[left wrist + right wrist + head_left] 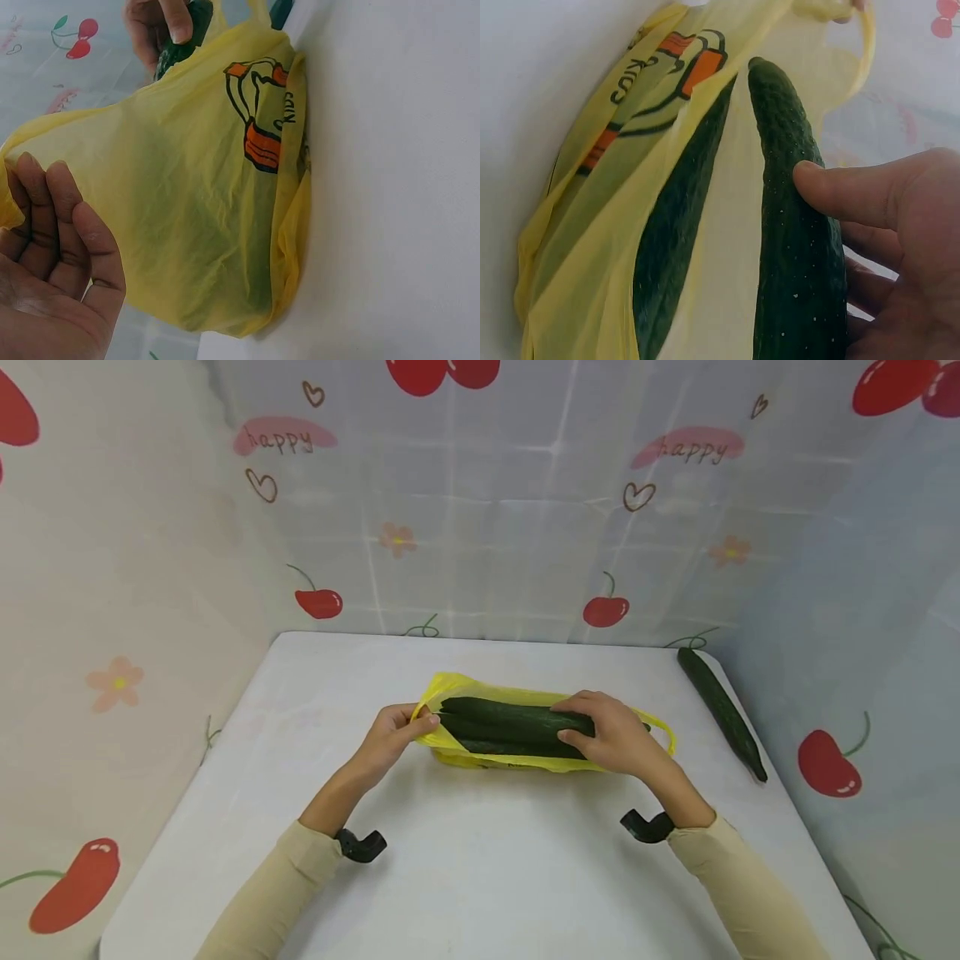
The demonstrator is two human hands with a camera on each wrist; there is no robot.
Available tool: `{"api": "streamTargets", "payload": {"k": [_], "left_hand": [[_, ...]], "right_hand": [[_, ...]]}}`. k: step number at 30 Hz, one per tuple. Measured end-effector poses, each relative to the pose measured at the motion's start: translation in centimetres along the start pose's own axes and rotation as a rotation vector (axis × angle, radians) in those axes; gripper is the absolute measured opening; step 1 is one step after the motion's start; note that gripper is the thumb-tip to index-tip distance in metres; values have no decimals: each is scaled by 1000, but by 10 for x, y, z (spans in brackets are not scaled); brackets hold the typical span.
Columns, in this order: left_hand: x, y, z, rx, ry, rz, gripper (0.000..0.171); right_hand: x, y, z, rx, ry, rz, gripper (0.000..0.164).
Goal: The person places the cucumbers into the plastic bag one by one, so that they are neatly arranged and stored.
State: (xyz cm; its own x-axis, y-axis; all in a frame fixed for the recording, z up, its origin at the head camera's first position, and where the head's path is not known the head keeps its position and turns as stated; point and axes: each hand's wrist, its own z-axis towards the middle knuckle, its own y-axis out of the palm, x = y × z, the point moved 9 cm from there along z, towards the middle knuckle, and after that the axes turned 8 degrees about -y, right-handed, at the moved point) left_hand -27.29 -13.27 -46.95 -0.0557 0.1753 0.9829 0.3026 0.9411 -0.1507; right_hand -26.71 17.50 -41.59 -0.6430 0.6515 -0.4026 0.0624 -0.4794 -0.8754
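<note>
A yellow plastic bag [465, 762] lies on its side at the middle of the table, its mouth spread open towards me. Two dark green cucumbers are at the opening. My right hand [618, 735] grips one cucumber [791, 217] near its right end, thumb on the near side and fingers round the far side. The other cucumber [679, 225] lies beside it against the printed bag wall. At the bag's left end my left hand [397, 731] holds the rim between thumb and fingers. In the left wrist view the bag wall hides most of the cucumbers.
Another cucumber [720, 710] lies along the right edge of the white table [480, 877]. A yellow handle loop [663, 731] sticks out past my right hand. Curtains with cherry prints [480, 510] stand behind the table and at both sides.
</note>
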Motion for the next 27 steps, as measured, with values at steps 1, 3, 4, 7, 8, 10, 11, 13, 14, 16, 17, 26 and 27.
{"api": "streamTargets", "payload": {"k": [1,3,4,7,8,10,11,13,14,16,17,26,27], "left_hand": [[0,-1,0,1,0,1,25],[0,-2,-1,3,1,1,25],[1,-3,-1,5,0,2,25],[1,-6,-2,8,-1,1,25],[1,-6,-2,4,0,-1,24],[1,-7,-2,-6,5,-2,22],[1,-7,-2,-9,6,-3,22],[1,-7,-2,-18,8,-3,23],[1,-7,-1,-21,6,-5,24],[0,-6,-1,-22,2,-5,24],[-1,-6,-1,-22,-1,-7,23],[-3,-3,3,-25,6,5,23],[-2,-3,3,-26,9,9,25]], "right_hand": [[-1,4,4,-3,-7,2,40],[-1,10,11,-10,-19,8,40],[-2,13,14,-12,-25,13,40],[1,20,24,-9,-23,24,39],[4,22,26,-2,-14,22,39],[9,26,29,16,12,21,39],[13,28,29,24,23,17,39],[18,32,28,36,41,10,39],[19,33,27,44,41,8,39],[19,36,26,53,27,10,39],[18,36,26,58,14,17,39],[18,45,21,-16,-34,156,43],[20,46,21,-30,-29,160,43]]}}
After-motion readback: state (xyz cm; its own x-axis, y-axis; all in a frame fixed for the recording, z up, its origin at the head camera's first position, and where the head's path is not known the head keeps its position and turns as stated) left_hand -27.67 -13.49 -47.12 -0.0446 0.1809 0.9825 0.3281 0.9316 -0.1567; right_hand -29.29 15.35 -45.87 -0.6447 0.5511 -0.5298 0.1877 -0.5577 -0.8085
